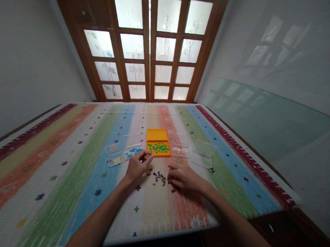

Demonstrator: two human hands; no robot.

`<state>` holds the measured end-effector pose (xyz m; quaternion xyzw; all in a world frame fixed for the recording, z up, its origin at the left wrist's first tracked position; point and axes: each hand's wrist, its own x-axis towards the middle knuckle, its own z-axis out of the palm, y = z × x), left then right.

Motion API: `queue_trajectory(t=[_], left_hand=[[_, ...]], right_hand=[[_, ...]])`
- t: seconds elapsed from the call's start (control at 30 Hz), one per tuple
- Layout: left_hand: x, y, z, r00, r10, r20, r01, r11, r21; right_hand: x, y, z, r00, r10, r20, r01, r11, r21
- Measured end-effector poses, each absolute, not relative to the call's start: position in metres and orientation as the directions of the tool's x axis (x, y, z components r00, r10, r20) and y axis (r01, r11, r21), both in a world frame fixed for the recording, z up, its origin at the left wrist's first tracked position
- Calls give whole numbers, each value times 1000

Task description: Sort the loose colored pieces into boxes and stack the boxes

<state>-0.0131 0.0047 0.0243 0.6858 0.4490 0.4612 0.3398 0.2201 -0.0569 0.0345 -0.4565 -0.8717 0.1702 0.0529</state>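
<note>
My left hand [138, 164] is closed, thumb and fingertips together, just in front of the orange box; what it may hold is too small to tell. On the right, my right hand [181, 176] has its fingers curled beside a loose pile of small dark pieces [159, 178], and a small dark bit shows at its fingertips. The open orange box [157, 134] holds green pieces [158, 148]. Blue pieces [133, 151] lie in a clear box left of it, and cream pieces [180, 150] in a clear box on its right.
A clear box with yellow pieces [118, 160] stands at the far left of the row. Another clear box [201, 159] with its lid raised is at the right end. The striped cloth [108, 200] covers the table; glazed doors [150, 47] stand behind.
</note>
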Motion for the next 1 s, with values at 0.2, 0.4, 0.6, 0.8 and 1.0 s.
queue_trajectory(t=[0.2,0.4,0.6,0.8,1.0], left_hand=[[-14,5,24,174,926,336,302,-375,877],[-15,6,23,162,922,352,303,-386,871],[-15,7,22,164,919,358,302,-392,869],[-15,6,23,157,918,364,302,-396,867],[-18,8,24,152,919,365,311,-395,865]], right_hand=[[215,-57,33,-571,816,-90,800,528,-284],[218,-42,38,-587,809,36,760,565,-321],[222,3,61,-453,888,76,848,456,-269],[214,46,67,-390,921,11,897,383,-221],[198,58,57,-416,908,-47,892,397,-217]])
